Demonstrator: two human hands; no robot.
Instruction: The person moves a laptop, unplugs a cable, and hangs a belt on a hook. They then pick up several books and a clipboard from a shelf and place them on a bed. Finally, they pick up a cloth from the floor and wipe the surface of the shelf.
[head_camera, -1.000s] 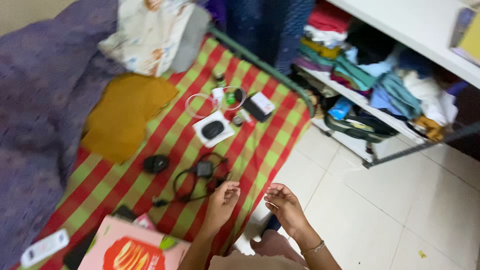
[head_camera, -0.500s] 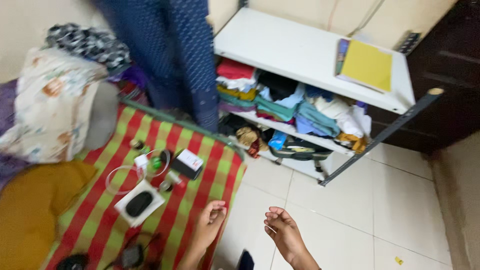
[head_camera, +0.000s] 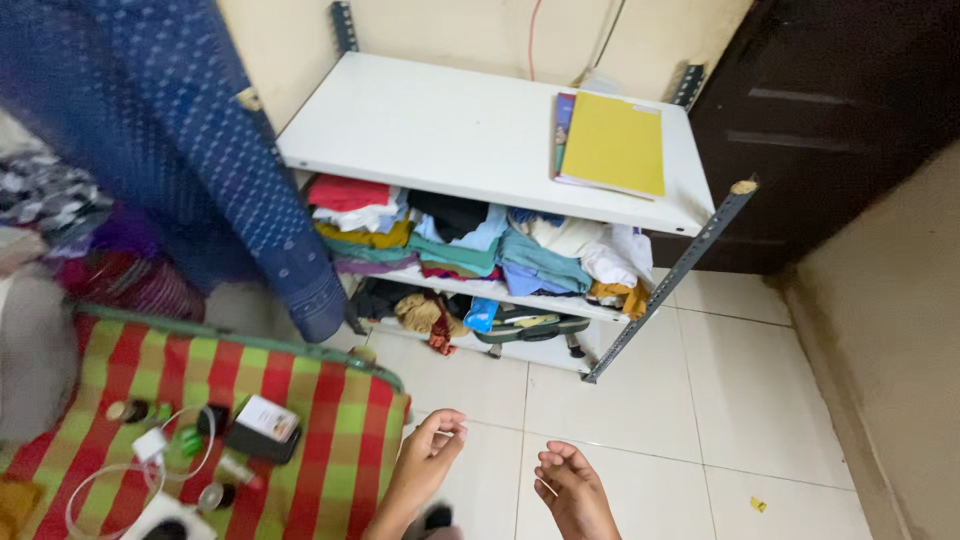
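White floor tiles (head_camera: 640, 410) fill the middle, and both hands hover over them at the bottom edge, arms cut off by the frame. Left hand (head_camera: 425, 465) sits just off the corner of the striped bedsheet (head_camera: 330, 420), fingers curled loosely inward, holding nothing. Right hand (head_camera: 572, 485) is palm-up, fingers half bent, empty too. On the sheet, near the left hand: a small black box (head_camera: 262, 430) with a white card on top, a green bottle (head_camera: 188, 440), a clear tube (head_camera: 100, 480) partly out of frame. Behind, a white shelf (head_camera: 450, 130) carries a yellow folder (head_camera: 612, 143); crumpled clothes (head_camera: 480, 245) are stuffed below. Blue cloth (head_camera: 200, 140) hangs blurred, hiding the shelf's left end.
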